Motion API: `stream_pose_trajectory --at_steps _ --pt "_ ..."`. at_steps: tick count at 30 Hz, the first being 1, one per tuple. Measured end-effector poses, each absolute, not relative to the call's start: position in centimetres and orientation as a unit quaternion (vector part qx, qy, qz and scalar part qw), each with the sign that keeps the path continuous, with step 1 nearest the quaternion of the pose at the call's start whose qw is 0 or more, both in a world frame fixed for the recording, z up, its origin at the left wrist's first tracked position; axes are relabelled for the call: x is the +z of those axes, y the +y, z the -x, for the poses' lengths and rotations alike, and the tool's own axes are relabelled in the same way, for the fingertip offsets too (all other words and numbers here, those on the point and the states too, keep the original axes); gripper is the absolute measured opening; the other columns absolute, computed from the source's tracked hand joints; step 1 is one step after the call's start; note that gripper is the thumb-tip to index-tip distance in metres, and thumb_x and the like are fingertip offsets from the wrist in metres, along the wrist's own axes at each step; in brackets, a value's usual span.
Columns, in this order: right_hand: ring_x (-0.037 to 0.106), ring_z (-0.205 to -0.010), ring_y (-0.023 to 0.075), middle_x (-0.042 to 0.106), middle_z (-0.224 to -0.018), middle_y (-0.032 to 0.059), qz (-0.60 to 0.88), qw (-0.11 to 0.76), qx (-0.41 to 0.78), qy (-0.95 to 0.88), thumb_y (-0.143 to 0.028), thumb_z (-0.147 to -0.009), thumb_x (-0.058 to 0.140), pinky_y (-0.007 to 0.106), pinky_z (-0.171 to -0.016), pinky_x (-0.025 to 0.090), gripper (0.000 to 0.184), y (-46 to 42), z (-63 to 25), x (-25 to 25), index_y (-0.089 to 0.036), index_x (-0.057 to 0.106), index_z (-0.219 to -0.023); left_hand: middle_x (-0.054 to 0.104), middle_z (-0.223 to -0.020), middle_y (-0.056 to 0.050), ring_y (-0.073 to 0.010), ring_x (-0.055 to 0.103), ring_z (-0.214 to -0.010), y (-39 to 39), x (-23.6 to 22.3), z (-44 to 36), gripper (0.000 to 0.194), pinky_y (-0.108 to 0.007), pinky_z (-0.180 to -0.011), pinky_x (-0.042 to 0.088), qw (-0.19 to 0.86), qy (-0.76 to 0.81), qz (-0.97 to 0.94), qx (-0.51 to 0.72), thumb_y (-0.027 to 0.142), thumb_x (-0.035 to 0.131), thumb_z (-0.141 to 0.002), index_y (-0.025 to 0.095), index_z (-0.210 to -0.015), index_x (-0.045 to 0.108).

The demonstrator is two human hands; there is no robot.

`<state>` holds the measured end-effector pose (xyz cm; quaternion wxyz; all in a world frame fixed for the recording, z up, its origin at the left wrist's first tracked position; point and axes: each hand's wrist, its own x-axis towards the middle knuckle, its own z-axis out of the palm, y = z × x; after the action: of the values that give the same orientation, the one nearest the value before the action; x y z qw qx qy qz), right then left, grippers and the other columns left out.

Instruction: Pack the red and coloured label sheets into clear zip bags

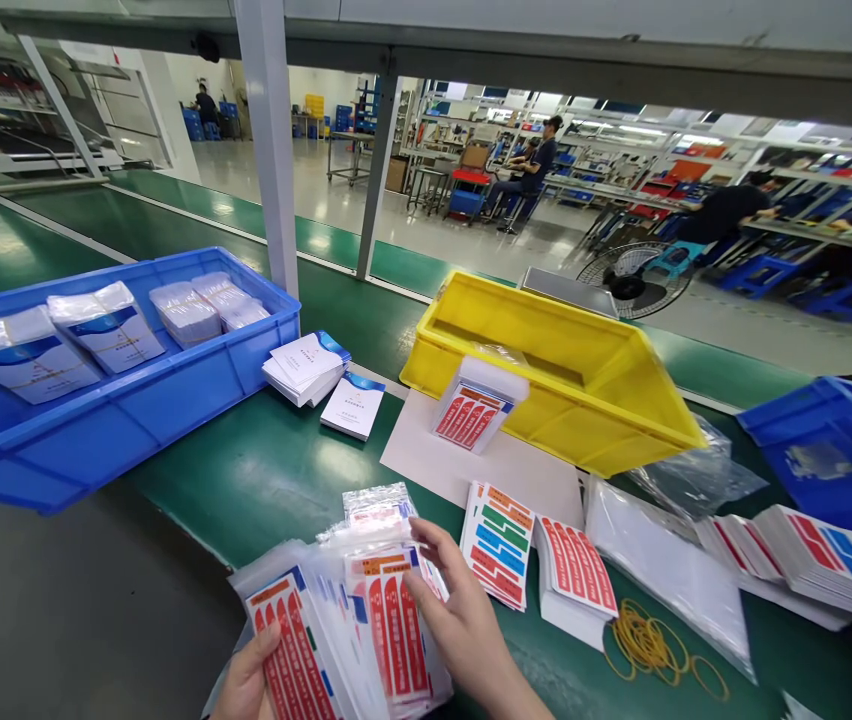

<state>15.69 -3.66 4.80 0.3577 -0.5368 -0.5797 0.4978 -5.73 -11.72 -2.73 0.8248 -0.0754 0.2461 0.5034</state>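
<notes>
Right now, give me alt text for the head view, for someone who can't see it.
A left hand holds fanned clear plastic packets of red-printed sheets, the right hand touching them, at a green worktable. Beyond sit an open yellow plastic bin and, at left, a blue plastic bin.

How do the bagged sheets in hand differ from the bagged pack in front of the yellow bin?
Arrangement: the bagged sheets are fanned out; the bagged pack is squared up.
Support: the bagged sheets are in the left hand, with the right hand touching them; the bagged pack stands on a pale sheet.
Shared: red stickers showing through clear plastic.
</notes>
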Motion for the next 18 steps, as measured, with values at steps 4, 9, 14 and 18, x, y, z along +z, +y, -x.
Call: stream_pose_trajectory --at_steps 4,9,14,18 --pt "0.051 -0.111 0.0251 0.058 -0.118 0.0069 0.464 0.258 0.528 -0.663 -0.041 -0.083 0.049 0.035 -0.095 0.038 0.029 -4.6 -14.8 5.0 -0.022 0.061 -0.102 0.072 -0.095 -0.012 -0.0317 0.059 -0.104 -11.6 -2.4 5.2 0.025 -0.045 -0.100 0.033 0.828 0.235 0.084 0.501 0.027 0.056 -0.079 0.015 -0.094 0.072" --pt "0.056 -0.064 0.0164 0.061 -0.068 0.0012 0.466 0.233 0.551 -0.653 -0.045 -0.088 0.038 0.026 -0.061 0.045 0.040 -4.9 -14.3 5.7 -0.017 0.056 -0.066 0.074 -0.089 -0.010 -0.0313 0.060 -0.103 -11.8 -2.6 5.4 0.022 -0.046 -0.099 0.035 0.814 0.261 0.090 0.512 0.025 0.055 -0.079 0.016 -0.090 0.072" --pt "0.061 -0.086 0.0214 0.065 -0.095 0.0063 0.512 0.312 0.558 -0.574 -0.042 -0.086 0.046 0.031 -0.076 0.048 0.029 -3.8 -15.7 5.1 -0.020 0.057 -0.102 0.074 -0.089 -0.009 -0.0316 0.061 -0.101 -12.0 -3.1 5.9 0.019 -0.045 -0.096 0.037 0.810 0.274 0.089 0.511 0.025 0.063 -0.073 0.017 -0.088 0.073" --pt "0.044 -0.119 0.0258 0.049 -0.129 0.0080 0.542 0.338 0.473 -0.607 -0.041 -0.080 0.054 0.038 -0.099 0.035 0.044 -3.9 -15.5 5.0 -0.024 0.050 -0.121 0.074 -0.087 -0.010 -0.0308 0.061 -0.101 -11.8 -2.9 5.7 0.021 -0.045 -0.097 0.037 0.809 0.290 0.100 0.501 0.028 0.063 -0.074 0.016 -0.089 0.072"
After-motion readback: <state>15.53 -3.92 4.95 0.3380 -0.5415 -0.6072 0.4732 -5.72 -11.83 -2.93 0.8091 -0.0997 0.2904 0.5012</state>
